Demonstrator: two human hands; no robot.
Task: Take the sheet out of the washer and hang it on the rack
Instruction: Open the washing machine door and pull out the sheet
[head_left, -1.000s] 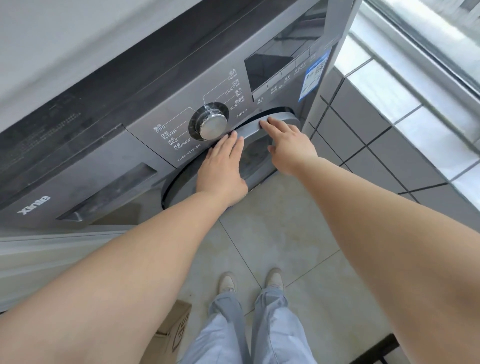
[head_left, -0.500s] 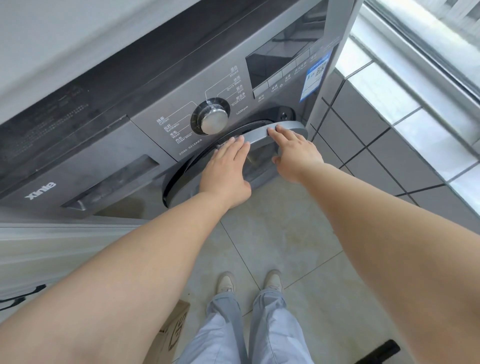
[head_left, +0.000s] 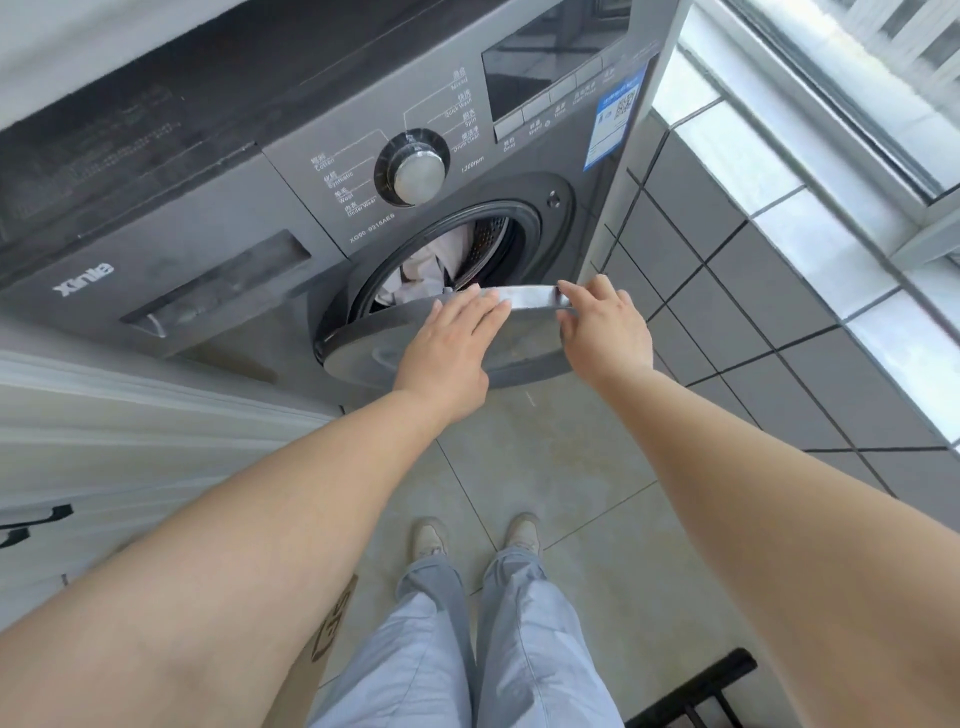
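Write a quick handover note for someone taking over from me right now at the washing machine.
Left hand: open, straight fingers resting on the washer door near its top edge.
Right hand: fingers curled round the door's silver handle.
Door is partly open, hinged at its left side.
The sheet, pale fabric, lies inside the drum, untouched.
Done: door unlatched.
Left: swing the door fully open, pull the sheet out, hang it on the rack. A black frame at the bottom right may be the rack; I cannot tell.
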